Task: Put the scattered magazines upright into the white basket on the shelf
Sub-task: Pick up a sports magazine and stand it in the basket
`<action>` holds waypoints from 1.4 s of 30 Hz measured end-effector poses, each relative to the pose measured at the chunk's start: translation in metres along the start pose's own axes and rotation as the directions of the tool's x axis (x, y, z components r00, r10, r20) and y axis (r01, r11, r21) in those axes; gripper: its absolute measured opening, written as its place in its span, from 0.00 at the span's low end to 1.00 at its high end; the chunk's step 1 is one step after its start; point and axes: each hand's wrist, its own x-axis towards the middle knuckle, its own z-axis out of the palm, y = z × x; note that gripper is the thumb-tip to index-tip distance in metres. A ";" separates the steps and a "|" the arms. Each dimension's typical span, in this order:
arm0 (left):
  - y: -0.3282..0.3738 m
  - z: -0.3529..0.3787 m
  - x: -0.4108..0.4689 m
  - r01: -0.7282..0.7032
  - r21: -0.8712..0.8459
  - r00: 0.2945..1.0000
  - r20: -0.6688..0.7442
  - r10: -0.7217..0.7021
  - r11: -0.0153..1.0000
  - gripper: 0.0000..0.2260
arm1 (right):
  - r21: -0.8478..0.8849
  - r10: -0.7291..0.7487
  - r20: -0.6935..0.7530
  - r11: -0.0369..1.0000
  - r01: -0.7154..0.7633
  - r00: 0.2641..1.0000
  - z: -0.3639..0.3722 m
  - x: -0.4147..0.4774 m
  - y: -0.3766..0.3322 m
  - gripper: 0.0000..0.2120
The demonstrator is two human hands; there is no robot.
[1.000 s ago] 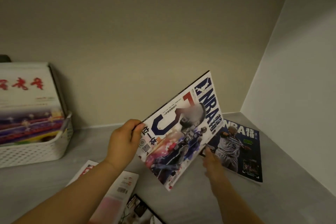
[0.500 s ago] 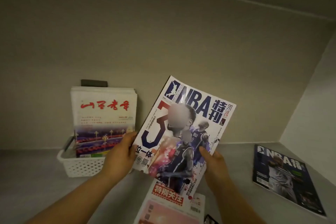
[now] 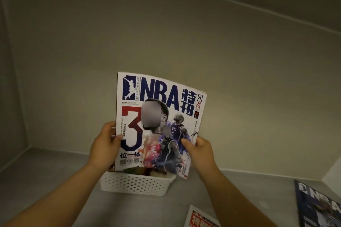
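I hold a white NBA magazine (image 3: pixel 156 116) with a big red "3" upright, directly over the white perforated basket (image 3: pixel 134 184). My left hand (image 3: pixel 106 145) grips its left edge and my right hand (image 3: pixel 198 150) grips its right edge. The magazine's lower edge sits at the basket's rim, with the right corner hanging just outside it. It hides the magazines standing in the basket, of which only dark tops show. A dark NBA magazine (image 3: pixel 319 206) lies flat at the right, and a red-lettered magazine (image 3: pixel 200 218) lies flat at the bottom.
The grey shelf floor (image 3: pixel 55 180) runs between a left side wall (image 3: pixel 11 97) and a right corner. The back wall (image 3: pixel 184 42) stands close behind the basket, and the shelf's ceiling slopes across the top right.
Both hands carried the white NBA magazine left, turned it upright and brought it over the basket. It now covers the magazines standing in the basket that showed before.
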 end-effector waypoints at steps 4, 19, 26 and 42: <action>-0.011 -0.013 0.024 -0.017 -0.011 0.997 -0.074 0.016 1.000 0.13 | -0.076 -0.039 0.013 0.996 0.040 0.999 0.024 0.028 -0.009 0.08; -0.081 0.017 0.027 0.063 0.169 0.993 0.085 -0.078 0.984 0.12 | -0.201 0.166 -0.050 0.964 -0.172 0.985 0.043 0.055 0.028 0.10; -0.096 0.025 0.032 0.144 0.196 0.986 0.051 -0.157 0.970 0.11 | -0.233 0.138 -0.041 0.962 -0.144 0.990 0.050 0.064 0.030 0.12; -0.083 0.044 0.051 0.162 -0.198 0.971 0.206 -0.121 0.967 0.31 | 0.099 0.101 0.029 0.990 -0.103 0.994 0.058 0.085 0.028 0.25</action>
